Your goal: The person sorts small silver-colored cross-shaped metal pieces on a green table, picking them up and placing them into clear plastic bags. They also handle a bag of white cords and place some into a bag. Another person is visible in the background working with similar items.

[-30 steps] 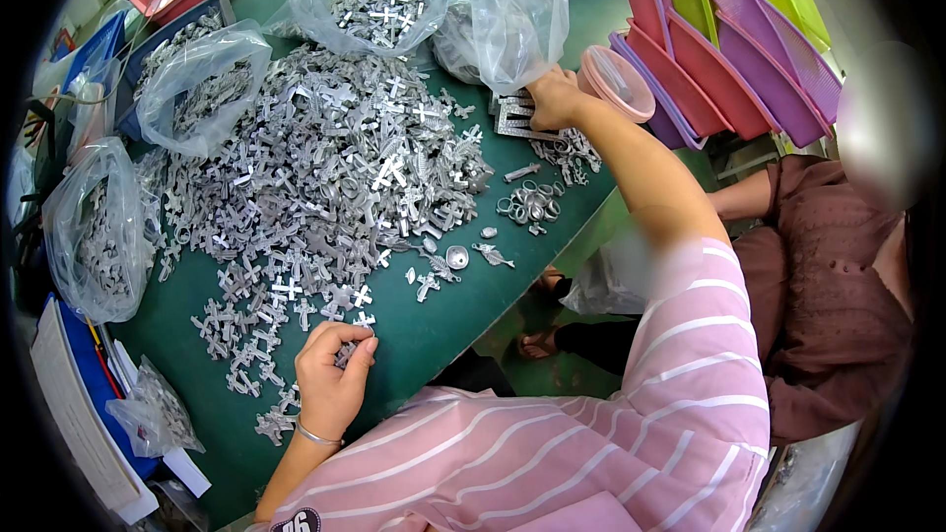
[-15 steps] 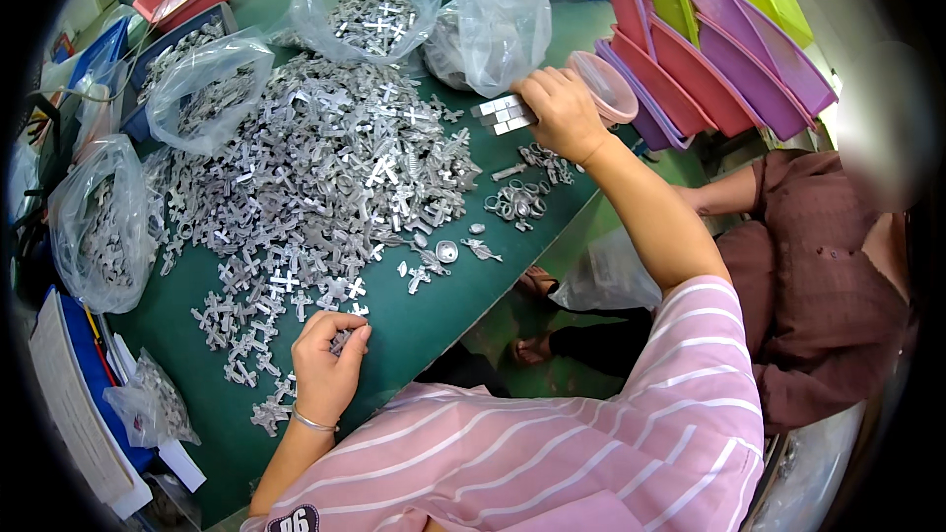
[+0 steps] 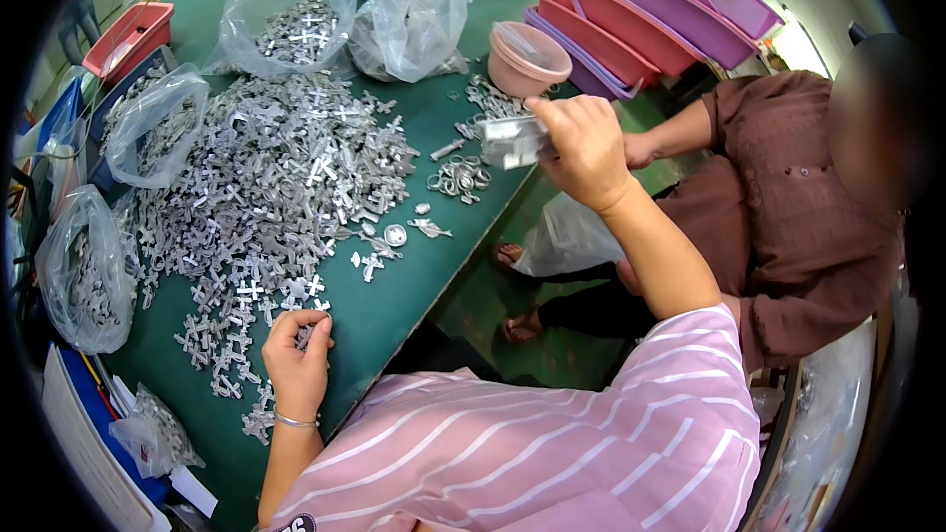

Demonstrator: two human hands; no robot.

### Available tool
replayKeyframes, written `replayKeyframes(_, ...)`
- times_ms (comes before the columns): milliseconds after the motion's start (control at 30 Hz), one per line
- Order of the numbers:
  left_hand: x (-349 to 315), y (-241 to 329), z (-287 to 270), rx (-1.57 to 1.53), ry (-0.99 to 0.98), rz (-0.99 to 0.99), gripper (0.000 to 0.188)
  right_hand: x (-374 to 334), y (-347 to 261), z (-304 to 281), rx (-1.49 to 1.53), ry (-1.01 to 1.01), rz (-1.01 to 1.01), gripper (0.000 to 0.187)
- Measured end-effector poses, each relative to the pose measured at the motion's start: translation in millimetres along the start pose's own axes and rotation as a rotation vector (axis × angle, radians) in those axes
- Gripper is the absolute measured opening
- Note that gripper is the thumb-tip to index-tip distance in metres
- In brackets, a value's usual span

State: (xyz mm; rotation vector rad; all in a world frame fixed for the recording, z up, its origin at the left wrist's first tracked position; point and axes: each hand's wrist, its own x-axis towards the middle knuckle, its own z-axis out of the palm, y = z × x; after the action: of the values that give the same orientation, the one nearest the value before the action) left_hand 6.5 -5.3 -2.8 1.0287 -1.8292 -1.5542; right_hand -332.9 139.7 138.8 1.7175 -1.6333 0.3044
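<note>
My left hand rests on the green table at the near edge of the big heap of silver-grey metal crosses. Its fingers curl closed round small grey metal pieces, mostly hidden; they look like crosses. Raised by the table's right edge, my right hand grips a blurred stack of shiny silver metal blocks. Below and left of that stack lie a cluster of metal rings and a few loose pieces, among them a round cup-shaped part and a leaf-like one.
Clear plastic bags of metal parts ring the heap. A pink tub stands beyond my right hand, before stacked pink and purple trays. At right sits a person in brown, one hand near mine. Papers lie at left.
The view has turned, so the table appears further left. My right hand has moved right with the metal blocks, toward the table edge and the seated person. My left hand keeps its place by the heap.
</note>
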Motion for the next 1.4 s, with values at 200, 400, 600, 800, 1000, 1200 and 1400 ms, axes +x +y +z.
replayKeyframes(200,-0.4,-1.5,-4.1,0.014,0.017,-0.028,0.005,-20.9,25.2,-27.0,0.502,-0.002,0.865,0.031)
replayKeyframes(400,1.8,-2.3,2.8,-0.014,-0.028,-0.006,0.006,-36.8,93.4,-31.1,0.778,-0.707,1.449,0.026)
replayKeyframes(600,1.4,-1.4,0.8,-0.003,-0.01,-0.007,0.006,-85.6,121.7,10.6,0.896,-1.083,1.623,0.021)
replayKeyframes(800,1.1,-0.9,-1.0,-0.005,-0.008,-0.012,0.005,-155.9,89.1,30.4,1.005,-1.155,1.783,0.017)
replayKeyframes(1000,-0.8,1.6,-2.4,-0.014,0.01,-0.019,0.005,-170.2,85.1,36.6,1.042,-1.168,1.849,0.014)
replayKeyframes(1200,0.8,1.6,0.1,0.021,-0.012,-0.01,0.005,-148.1,99.6,19.0,1.039,-1.189,1.819,0.011)
replayKeyframes(1400,-0.2,-7.4,-2.2,-0.044,0.037,-0.02,0.007,-168.8,106.7,35.4,0.597,-1.149,1.436,0.028)
